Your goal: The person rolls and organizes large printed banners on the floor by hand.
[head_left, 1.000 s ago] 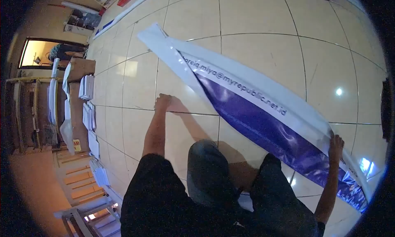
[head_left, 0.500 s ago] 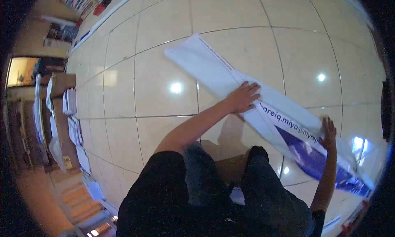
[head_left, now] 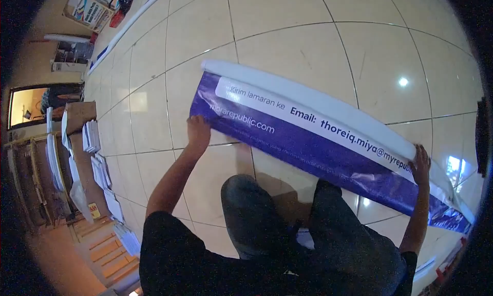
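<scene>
- Glossy cream floor tiles (head_left: 287, 18) spread across the room and mirror the ceiling lights. Along the left wall stand stacks of white sheets (head_left: 92, 136), a brown cardboard box (head_left: 81, 116) and a lit doorway (head_left: 28, 108).
- A long purple-and-white vinyl banner (head_left: 308, 147) lies slantwise on the tiles in front of the kneeling person. It is printed face up, its white upper edge is curled into a roll, and an email line is readable.
- The left hand (head_left: 197, 131) is closed on the banner's lower purple edge, near its left end.
- The right hand (head_left: 421, 161) sits toward the banner's right end, fingertips up against the white roll. I cannot tell whether it grips or only presses.
- Knees in dark trousers (head_left: 257, 208) rest on the floor just below the banner.
</scene>
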Available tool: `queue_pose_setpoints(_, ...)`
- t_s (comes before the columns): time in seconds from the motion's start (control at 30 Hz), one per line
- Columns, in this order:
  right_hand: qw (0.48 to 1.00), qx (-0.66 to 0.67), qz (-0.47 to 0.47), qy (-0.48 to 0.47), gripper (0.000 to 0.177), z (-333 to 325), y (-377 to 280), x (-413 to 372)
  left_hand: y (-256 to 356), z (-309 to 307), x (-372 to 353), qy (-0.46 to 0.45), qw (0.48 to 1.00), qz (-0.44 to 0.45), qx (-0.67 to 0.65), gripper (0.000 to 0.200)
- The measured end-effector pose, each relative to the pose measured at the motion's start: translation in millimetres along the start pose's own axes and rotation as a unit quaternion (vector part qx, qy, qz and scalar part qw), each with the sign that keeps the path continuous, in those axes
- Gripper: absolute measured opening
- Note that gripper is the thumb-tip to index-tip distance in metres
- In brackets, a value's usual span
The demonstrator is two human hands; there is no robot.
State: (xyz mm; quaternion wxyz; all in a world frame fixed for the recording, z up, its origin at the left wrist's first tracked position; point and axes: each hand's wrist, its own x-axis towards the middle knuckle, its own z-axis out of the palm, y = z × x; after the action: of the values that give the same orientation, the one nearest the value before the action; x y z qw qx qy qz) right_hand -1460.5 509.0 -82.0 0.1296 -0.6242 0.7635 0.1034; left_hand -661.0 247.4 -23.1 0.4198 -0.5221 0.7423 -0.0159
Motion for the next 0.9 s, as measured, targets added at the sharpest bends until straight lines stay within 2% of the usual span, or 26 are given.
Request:
queue_pose_setpoints(0.03, 0.998, -0.036, 0.053, -0.013, 0.075, 4, 7, -4, -3, 34, -4, 0.137, 0.990, -0.030, -0.033, 0.042)
queue_pose_setpoints(0.07, 0.998, -0.036, 0.054, -0.011, 0.075, -1, 6, -7, 1, 56, -13, 0.268, 0.959, -0.059, -0.068, 0.045)
queue_pose_setpoints(0.1, 0.990, -0.081, 0.105, -0.052, 0.071, -18, -4, -11, 14, 53, -21, 0.270, 0.959, -0.058, -0.070, 0.045)
queue_pose_setpoints(0.13, 0.975, -0.125, 0.159, -0.095, 0.068, -28, -7, -17, 34, 39, -29, 0.300, 0.952, -0.014, -0.059, 0.047)
queue_pose_setpoints(0.2, 0.996, -0.088, 0.021, 0.004, 0.054, 59, 87, 3, 69, 16, -44, 0.336, 0.938, 0.067, -0.059, 0.049)
queue_pose_setpoints(0.23, 0.996, -0.021, 0.032, 0.078, 0.045, 82, 89, 20, 97, 3, -46, 0.312, 0.931, 0.151, -0.118, 0.053)
queue_pose_setpoints(0.27, 0.994, 0.051, 0.041, 0.082, 0.042, 84, 81, 35, 135, -14, -42, 0.289, 0.907, 0.251, -0.176, 0.057)
queue_pose_setpoints(0.33, 0.969, 0.215, 0.079, 0.092, 0.038, 99, 30, 77, 181, -39, -22, 0.250, 0.890, 0.330, -0.189, 0.059)
queue_pose_setpoints(0.37, 0.942, 0.292, 0.072, 0.150, 0.037, 127, 10, 101, 201, -74, -33, 0.257, 0.886, 0.331, -0.198, 0.060)
queue_pose_setpoints(0.4, 0.981, 0.182, 0.059, 0.020, 0.032, 29, -93, 102, 212, -96, -35, 0.339, 0.842, 0.387, -0.164, 0.048)
queue_pose_setpoints(0.43, 0.972, 0.100, -0.139, 0.164, 0.036, 37, -137, 124, 231, -109, -32, 0.350, 0.818, 0.423, -0.170, 0.048)
queue_pose_setpoints(0.47, 0.971, 0.112, -0.180, 0.106, 0.042, 0, -193, 124, 244, -117, -31, 0.284, 0.840, 0.436, -0.155, 0.040)
queue_pose_setpoints(0.5, 0.948, 0.166, -0.234, 0.136, 0.043, -49, -237, 105, 247, -121, -29, 0.215, 0.864, 0.434, -0.133, 0.033)
queue_pose_setpoints(0.57, 0.935, 0.167, -0.267, 0.165, 0.047, -54, -272, 76, 254, -89, -14, 0.217, 0.866, 0.438, -0.105, 0.027)
queue_pose_setpoints(0.63, 0.907, 0.186, -0.306, 0.220, 0.051, -58, -281, 63, 208, -69, 16, 0.188, 0.892, 0.408, -0.047, 0.020)
queue_pose_setpoints(0.67, 0.917, 0.168, -0.293, 0.213, 0.054, -52, -264, 61, 174, -62, 30, 0.168, 0.911, 0.378, -0.010, 0.019)
queue_pose_setpoints(0.73, 0.939, 0.132, -0.253, 0.193, 0.064, -45, -209, 40, 37, 25, 112, 0.256, 0.937, 0.224, -0.074, 0.027)
queue_pose_setpoints(0.8, 0.972, 0.101, -0.138, 0.159, 0.083, -42, -134, 1, -130, 121, 164, 0.326, 0.940, 0.039, -0.091, 0.036)
queue_pose_setpoints(0.83, 0.987, 0.039, -0.056, 0.146, 0.091, -54, -103, -24, -191, 141, 156, 0.325, 0.940, -0.066, -0.075, 0.041)
queue_pose_setpoints(0.87, 0.992, 0.025, 0.004, 0.124, 0.096, -42, -67, -45, -241, 162, 144, 0.305, 0.938, -0.158, -0.052, 0.046)
queue_pose_setpoints(0.9, 0.988, 0.049, 0.078, 0.126, 0.096, -27, -42, -72, -263, 174, 121, 0.281, 0.934, -0.219, -0.039, 0.051)
